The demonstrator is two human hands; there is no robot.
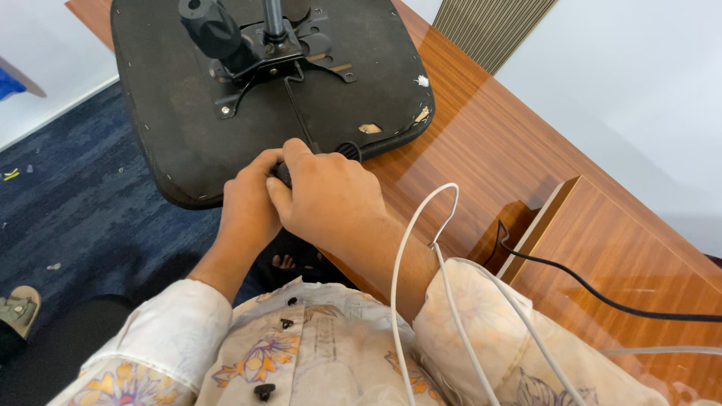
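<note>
An upturned black office-chair seat (180, 113) lies on a glossy wooden desk (496, 143), its underside up and its near-left part overhanging the desk edge. A black metal mechanism plate (259, 64) with a column and a black knob (210, 28) is fixed at its centre. My right hand (331, 199) and my left hand (248, 207) are clasped together at the seat's near edge, closed around a small black lever handle (347, 151) whose ribbed end sticks out to the right.
White cables (421, 225) loop over my right forearm. A black cable (587, 289) runs across the desk from a cable slot. Blue carpet (83, 195) lies to the left, with a sandalled foot (19, 308) at the far left.
</note>
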